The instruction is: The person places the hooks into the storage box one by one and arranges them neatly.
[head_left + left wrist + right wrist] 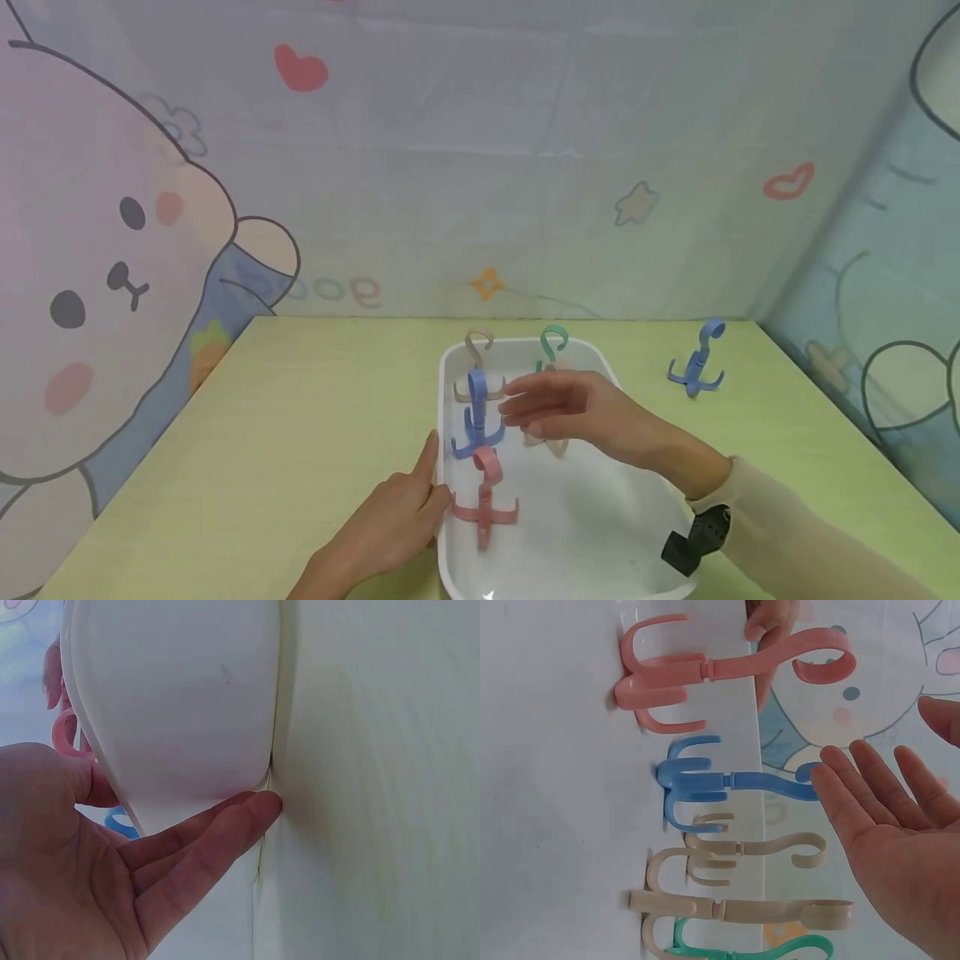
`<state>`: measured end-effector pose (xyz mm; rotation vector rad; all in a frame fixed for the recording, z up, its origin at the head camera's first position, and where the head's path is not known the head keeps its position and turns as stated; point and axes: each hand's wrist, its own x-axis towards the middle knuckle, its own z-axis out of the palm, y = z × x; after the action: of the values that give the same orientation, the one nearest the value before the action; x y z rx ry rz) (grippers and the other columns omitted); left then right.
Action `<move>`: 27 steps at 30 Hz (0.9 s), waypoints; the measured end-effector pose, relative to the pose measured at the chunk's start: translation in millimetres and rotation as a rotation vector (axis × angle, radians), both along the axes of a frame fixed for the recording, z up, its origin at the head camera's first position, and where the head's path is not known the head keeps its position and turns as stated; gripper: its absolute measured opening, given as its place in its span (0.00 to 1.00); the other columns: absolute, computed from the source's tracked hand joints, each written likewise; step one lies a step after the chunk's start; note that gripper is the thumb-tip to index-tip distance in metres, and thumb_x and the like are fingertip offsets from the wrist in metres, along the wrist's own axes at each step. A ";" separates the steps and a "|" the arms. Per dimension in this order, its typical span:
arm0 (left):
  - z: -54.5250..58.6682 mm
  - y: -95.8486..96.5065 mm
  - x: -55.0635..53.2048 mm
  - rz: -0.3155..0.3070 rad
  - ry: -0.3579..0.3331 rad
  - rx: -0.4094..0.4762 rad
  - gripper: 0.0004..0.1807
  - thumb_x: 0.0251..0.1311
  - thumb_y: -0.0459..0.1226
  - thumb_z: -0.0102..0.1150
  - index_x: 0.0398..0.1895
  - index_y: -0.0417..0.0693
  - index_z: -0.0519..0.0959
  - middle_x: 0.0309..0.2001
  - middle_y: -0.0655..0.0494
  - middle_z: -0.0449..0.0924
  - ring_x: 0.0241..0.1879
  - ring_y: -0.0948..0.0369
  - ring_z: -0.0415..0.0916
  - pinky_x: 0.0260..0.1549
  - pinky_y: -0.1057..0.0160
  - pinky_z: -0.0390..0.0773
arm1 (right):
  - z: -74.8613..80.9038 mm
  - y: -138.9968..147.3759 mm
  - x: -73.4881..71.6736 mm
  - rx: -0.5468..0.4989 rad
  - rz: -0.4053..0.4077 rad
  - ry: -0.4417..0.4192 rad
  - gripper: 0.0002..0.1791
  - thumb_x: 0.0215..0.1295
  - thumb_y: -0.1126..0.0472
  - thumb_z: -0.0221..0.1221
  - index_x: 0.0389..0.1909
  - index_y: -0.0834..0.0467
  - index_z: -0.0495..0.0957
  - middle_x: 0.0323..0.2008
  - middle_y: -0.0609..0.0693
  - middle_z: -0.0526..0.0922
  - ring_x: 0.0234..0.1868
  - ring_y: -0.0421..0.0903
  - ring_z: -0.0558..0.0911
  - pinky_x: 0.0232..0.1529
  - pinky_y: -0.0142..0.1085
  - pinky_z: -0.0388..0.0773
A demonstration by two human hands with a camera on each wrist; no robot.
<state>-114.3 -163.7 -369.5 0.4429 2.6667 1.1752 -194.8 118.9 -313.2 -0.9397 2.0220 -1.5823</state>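
A white tray [585, 521] holds several upright multi-armed hooks. Along its left side stand a pink hook [485, 508], a blue hook [477, 417] and a beige hook [478, 354]. My right hand [573, 408] hovers over the tray with fingers extended, just right of the blue hook. In the right wrist view its fingertips overlap the blue hook's curved top, and nothing is held. Partly behind that hand are a green hook [553, 337] and a second beige hook [757, 909]. My left hand [397, 512] rests against the tray's left wall, fingers straight and thumb at the rim.
Another blue hook [697, 362] stands on the pale yellow table [315, 417], right of the tray near the back. A printed cloth [450, 167] hangs behind the table. On the right forearm is a black wrist device [697, 537].
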 end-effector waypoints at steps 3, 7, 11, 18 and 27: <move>0.8 -0.2 0.6 -0.001 0.008 -0.005 0.40 0.79 0.40 0.41 0.87 0.43 0.40 0.24 0.62 0.80 0.22 0.63 0.78 0.24 0.64 0.71 | 0.8 7.2 -0.1 -0.003 -0.039 0.013 0.27 0.74 0.64 0.62 0.72 0.65 0.72 0.66 0.65 0.81 0.64 0.52 0.85 0.60 0.39 0.83; 2.0 -0.5 1.2 0.002 0.003 -0.008 0.40 0.79 0.40 0.41 0.87 0.42 0.40 0.22 0.62 0.79 0.22 0.64 0.78 0.24 0.64 0.71 | 2.1 14.9 1.3 -0.003 -0.094 0.022 0.26 0.73 0.64 0.63 0.70 0.66 0.74 0.64 0.65 0.82 0.61 0.49 0.87 0.60 0.38 0.83; 2.3 0.1 1.1 0.005 -0.005 -0.007 0.40 0.79 0.40 0.40 0.87 0.42 0.39 0.23 0.62 0.79 0.22 0.64 0.77 0.24 0.64 0.71 | 3.0 22.8 2.4 0.002 -0.127 0.032 0.25 0.73 0.64 0.63 0.69 0.66 0.75 0.63 0.64 0.83 0.60 0.47 0.87 0.60 0.36 0.83; 1.9 -0.3 1.7 0.006 -0.006 -0.012 0.40 0.79 0.41 0.40 0.87 0.42 0.40 0.22 0.62 0.79 0.21 0.64 0.76 0.26 0.64 0.71 | 0.3 40.8 0.8 -0.004 -0.154 0.062 0.24 0.74 0.64 0.62 0.68 0.66 0.75 0.60 0.57 0.86 0.58 0.45 0.88 0.59 0.37 0.83; 0.6 -1.2 0.9 0.009 -0.018 0.007 0.40 0.79 0.41 0.41 0.87 0.42 0.40 0.26 0.60 0.80 0.23 0.62 0.79 0.24 0.64 0.71 | -2.6 61.5 -1.0 0.017 -0.218 0.065 0.22 0.75 0.63 0.62 0.67 0.63 0.77 0.60 0.50 0.86 0.57 0.43 0.88 0.58 0.35 0.83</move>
<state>-113.4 -164.8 -368.9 0.4202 2.6525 1.1855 -195.8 180.4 -315.8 -0.7956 2.2445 -1.6610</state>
